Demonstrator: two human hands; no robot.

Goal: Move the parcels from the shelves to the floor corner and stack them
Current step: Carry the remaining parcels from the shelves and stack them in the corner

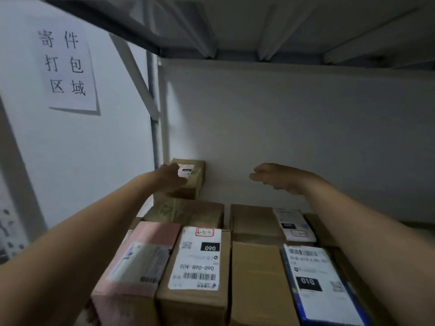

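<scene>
The left hand (173, 177) is clasping a small brown cardboard parcel (196, 182) against the white wall (282, 114); right of it, the right hand (277, 178) grip is hovering open.

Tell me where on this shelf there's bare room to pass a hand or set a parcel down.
Free room lies above the back-row brown cardboard boxes, along the white back wall, between the small brown cardboard box the left hand grips and the open right hand. Crowded: the front row, pink parcel to blue-edged parcel, packed side by side.
</scene>
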